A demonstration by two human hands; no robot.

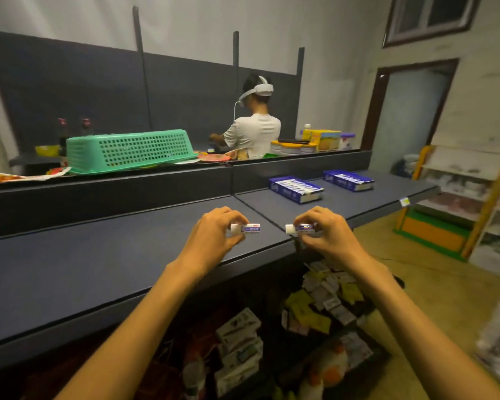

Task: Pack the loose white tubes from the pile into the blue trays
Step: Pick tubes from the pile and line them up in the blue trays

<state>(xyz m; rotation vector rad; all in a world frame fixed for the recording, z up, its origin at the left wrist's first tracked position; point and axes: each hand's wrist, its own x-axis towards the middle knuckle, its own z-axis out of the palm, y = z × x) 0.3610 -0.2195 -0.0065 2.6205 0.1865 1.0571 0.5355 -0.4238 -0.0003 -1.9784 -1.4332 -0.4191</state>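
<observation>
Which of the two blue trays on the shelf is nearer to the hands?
The left blue tray, standing closer to the shelf's front edge. The other blue tray sits farther right and back.

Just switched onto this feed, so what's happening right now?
A person stands at a dark shelf, each hand pinching one small white tube: left hand on the left tube, right hand on the right tube. Two blue trays, near tray and far tray, sit farther right, already lined with tubes.
</observation>
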